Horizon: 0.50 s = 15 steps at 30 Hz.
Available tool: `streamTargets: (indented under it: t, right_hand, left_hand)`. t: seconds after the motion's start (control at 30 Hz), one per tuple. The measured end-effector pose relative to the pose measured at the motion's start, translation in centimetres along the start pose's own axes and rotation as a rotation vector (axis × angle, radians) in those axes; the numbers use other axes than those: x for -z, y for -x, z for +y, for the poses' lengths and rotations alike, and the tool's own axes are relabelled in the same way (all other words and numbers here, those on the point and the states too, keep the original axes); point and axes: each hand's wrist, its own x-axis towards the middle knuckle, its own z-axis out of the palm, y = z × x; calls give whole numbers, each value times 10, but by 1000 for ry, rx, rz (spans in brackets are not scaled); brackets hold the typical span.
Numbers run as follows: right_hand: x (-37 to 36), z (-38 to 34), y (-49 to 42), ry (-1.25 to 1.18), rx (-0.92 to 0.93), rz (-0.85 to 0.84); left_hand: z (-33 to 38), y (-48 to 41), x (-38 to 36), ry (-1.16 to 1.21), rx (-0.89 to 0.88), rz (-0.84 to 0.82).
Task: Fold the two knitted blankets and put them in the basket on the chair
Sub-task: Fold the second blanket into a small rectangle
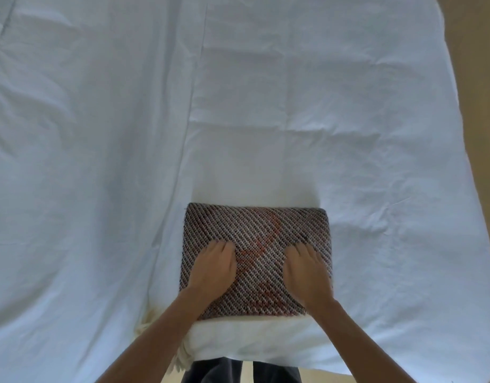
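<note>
A white sheet (100, 134) covers the bed and fills most of the view. Toward 6 o'clock lies a folded knitted blanket (255, 228), dark with pale diagonal stitches and a red pattern through its middle. It sits squarely on a folded cream blanket (252, 338), which shows as a pale band along its 6 o'clock edge. The cream blanket's tassels (180, 357) hang out at about 7 o'clock. The left hand (213, 268) lies flat on the patterned blanket's 8 o'clock part, and the right hand (307, 269) lies flat on its 4 o'clock part. Both have their fingers stretched forward, pressing down and gripping nothing. Tan floor (481, 78) shows past the bed at 3 o'clock.
</note>
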Motion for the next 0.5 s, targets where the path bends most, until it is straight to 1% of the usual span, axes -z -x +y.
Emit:
streamTargets:
  t: [0.03,0.07,0.1,0.13,0.23,0.27,0.3,0.4,0.43,0.5]
  right_hand:
    - [-3,-11,-16,-29,50,106]
    - [-9,-21,-29,-52,94,183]
    - [-15,-28,-41,-61,122,206]
    - [-24,-32,-51,-44,128,165]
    - [-62,-19,-63,90,129,-58]
    - [-74,-11,-65,116,146,-113]
    - [-83,-6,-67,134,156,-132]
    - [-86,-8,-72,192,146,-140]
    - [-81,-9,-70,178,144,-113]
    - [-68,-3,-66,117,115,-7]
  left_hand:
    - [7,-17,0,-15,-36,124]
    - [15,-33,-2,-30,-58,204]
    - [20,-47,-5,-56,-62,208]
    - [21,-56,-13,-97,-47,157]
    - [2,-62,-54,-224,17,-25]
    - [-5,-61,-67,-252,18,-50]
    - [-10,-62,-75,-276,20,-59]
    - [-9,-69,-78,-289,24,-43]
    - [-6,-69,-74,-268,26,-23]
    - [-10,-63,-62,-198,61,56]
